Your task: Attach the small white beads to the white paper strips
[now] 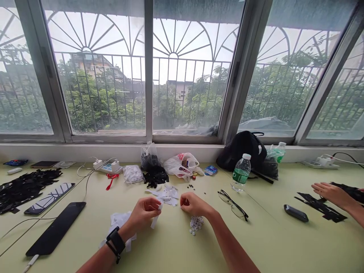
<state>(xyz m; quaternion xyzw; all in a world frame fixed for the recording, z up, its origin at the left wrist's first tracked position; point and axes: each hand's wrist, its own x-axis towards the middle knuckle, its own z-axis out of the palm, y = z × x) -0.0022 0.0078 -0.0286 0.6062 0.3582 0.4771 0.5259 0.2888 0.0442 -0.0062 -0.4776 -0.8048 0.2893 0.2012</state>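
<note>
My left hand [145, 212], with a black watch on its wrist, pinches a narrow white strip [155, 221] that hangs down from the fingers. To its right, my right hand [195, 204] is closed in a pinch; a speck of white shows at the fingertips, too small to name. Just below that hand lies a heap of small white ring-shaped pieces [195, 226]. More white strips [166, 195] are spread beyond the hands. Another pile of white strips [118, 222] lies partly under my left forearm.
Glasses [233, 204] and a water bottle [241, 174] stand to the right, near a black bag [241, 151]. At left are a tablet [57, 227], a phone [49, 198] and black strips [28, 185]. A co-worker's hand [331, 193] rests over black pieces at far right.
</note>
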